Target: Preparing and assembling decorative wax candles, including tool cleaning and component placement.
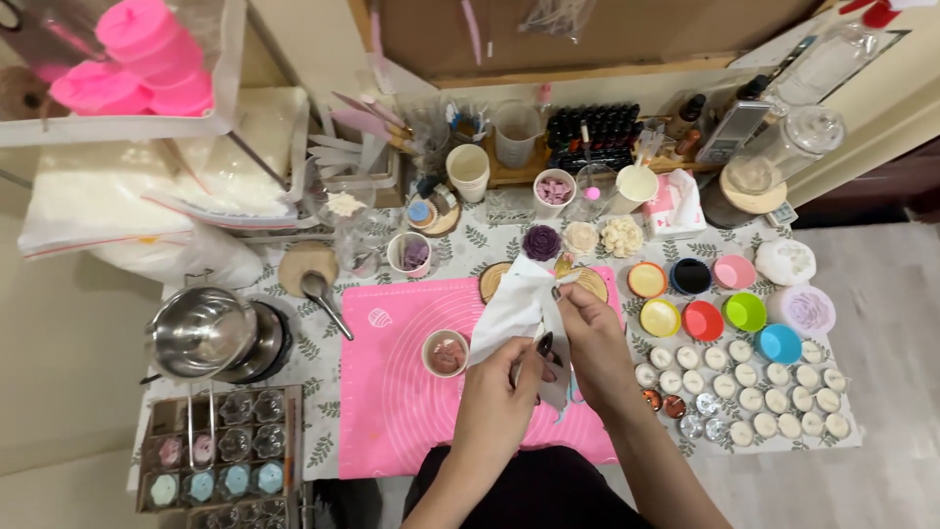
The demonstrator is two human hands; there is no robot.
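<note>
Both of my hands are raised over the pink silicone mat [392, 392]. My right hand [592, 338] pinches a white tissue [514, 304] that hangs crumpled between the hands. My left hand [504, 392] grips a small dark tool with a thin metal end, wrapped in the lower part of the tissue. A white paper cup [446, 353] with pinkish wax inside stands on the mat just left of my left hand. A round wooden coaster [590, 281] lies behind the tissue.
Steel bowls [211, 338] and a spoon [323, 299] sit left of the mat. A tray of small moulds [215, 456] is at the lower left. Coloured silicone cups [700, 304] and several white tealights [754, 392] fill the right. Flower candles, cups and dark bottles stand behind.
</note>
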